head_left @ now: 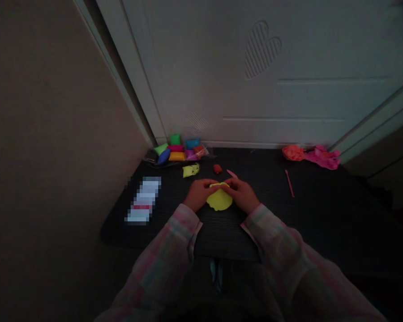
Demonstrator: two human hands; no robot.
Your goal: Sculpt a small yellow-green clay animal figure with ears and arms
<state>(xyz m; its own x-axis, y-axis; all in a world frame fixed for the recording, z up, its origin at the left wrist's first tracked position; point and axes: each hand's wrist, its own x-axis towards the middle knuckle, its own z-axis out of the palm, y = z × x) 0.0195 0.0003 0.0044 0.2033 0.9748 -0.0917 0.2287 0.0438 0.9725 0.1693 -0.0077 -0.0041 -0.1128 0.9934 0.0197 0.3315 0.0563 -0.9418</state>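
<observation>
A flat piece of yellow clay [219,201] lies on the dark table [315,214] in front of me. My left hand [197,193] pinches its upper left edge, fingers curled onto the clay. My right hand [242,193] pinches its upper right edge the same way. Both sleeves are pale plaid. Just beyond my fingers lie a small red lump of clay [217,168] and a short pink tool [232,173].
A clear bag with several coloured clay packs [177,151] sits at the back left by the white door. A crumpled yellow wrapper [190,170] lies near it. Orange and pink wrappers [310,155] lie back right, a thin pink stick [289,183] right of centre, a blurred packet [143,199] at left.
</observation>
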